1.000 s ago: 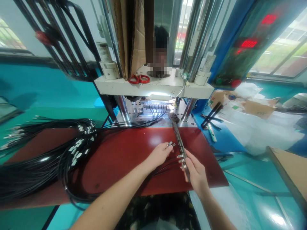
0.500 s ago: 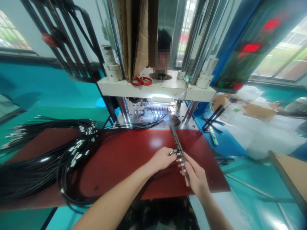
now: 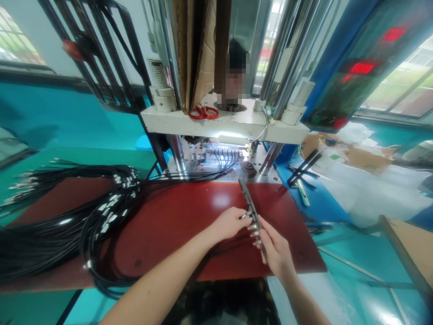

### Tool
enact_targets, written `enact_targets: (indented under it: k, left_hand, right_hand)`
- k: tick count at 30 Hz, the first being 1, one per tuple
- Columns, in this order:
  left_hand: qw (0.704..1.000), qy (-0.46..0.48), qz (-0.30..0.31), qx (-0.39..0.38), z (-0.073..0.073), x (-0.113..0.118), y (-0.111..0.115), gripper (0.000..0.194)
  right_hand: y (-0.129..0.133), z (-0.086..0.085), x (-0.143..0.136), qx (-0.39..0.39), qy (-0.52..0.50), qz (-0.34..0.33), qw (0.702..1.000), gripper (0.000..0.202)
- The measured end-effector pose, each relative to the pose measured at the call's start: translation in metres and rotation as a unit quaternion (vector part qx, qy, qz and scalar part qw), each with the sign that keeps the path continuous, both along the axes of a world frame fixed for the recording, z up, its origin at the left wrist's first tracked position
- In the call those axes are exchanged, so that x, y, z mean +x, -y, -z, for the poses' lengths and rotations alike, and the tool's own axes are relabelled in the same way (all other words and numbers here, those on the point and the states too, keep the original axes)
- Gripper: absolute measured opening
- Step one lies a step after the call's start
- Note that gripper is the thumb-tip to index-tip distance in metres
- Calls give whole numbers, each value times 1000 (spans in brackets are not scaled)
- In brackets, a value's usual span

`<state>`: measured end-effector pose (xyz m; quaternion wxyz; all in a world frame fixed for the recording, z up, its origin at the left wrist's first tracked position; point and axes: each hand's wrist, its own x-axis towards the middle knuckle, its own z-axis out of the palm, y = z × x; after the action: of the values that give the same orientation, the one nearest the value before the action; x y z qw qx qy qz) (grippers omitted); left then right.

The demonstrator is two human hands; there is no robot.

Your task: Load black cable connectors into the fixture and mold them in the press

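Note:
My right hand (image 3: 278, 247) is closed round the near end of a long, narrow metal bar (image 3: 246, 193). The bar slants away over the red-brown board, its far end close to the machine. Several small silvery connectors (image 3: 253, 234) sit along its left side. Fingers pinched, my left hand (image 3: 230, 223) holds another small metal connector (image 3: 246, 215) against the bar's left edge. Thin black cables (image 3: 227, 244) run below my left hand; their exact joins to the connectors are hard to see.
Ahead stands a press with a white plate (image 3: 189, 126), red-handled scissors (image 3: 204, 113) on top and a lit mould (image 3: 219, 155) holding cables. A bundle of black cables (image 3: 98, 216) covers the board's left side. Pliers and a cutter (image 3: 303, 193) lie right.
The view has shifted slightly, so the press appears a little further right. My left hand stays pinched at the bar with little movement, and my right hand keeps its hold.

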<state>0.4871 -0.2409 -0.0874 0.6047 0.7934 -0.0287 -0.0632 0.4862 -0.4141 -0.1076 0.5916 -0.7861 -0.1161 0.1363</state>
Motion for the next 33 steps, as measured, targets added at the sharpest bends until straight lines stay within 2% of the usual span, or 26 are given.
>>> enact_targets:
  k: [2,4,6,9,14,20,23,28,33]
  left_hand:
    - [998,4,-58,-15,-7,0,-6,28]
    - [990,-17,-126,-65,-13,-1,-10,28]
    - [978,-53,-153,-129,-14,-2,-8,25]
    - [973,-82,-150,-154,-9,-5,0,21]
    - [986,-36,-147,-66,1,-4,9,20]
    - [981,-82,-155,-89,-1,1,5,20]
    - [981,-85,-153,-80,1,3,3,20]
    - [984,-53,-155,-77,4,2,2,21]
    - [980,22,-189,-56,2,-2,-4,24]
  right_hand:
    - [1,0,0,26,-16,6,1000,57]
    - [1,1,1,51,-27,12,998,58]
    - [2,1,2,66,-37,14,997,58]
    - [3,2,2,71,-40,12,997,57]
    - [5,3,1,70,-32,5,997,56]
    - [6,1,1,56,-29,3,998,54]
    - [6,4,3,28,-5,-24,999,54]
    - [7,8,5,-4,20,-52,998,55]
    - [5,4,2,35,-16,-7,999,56]
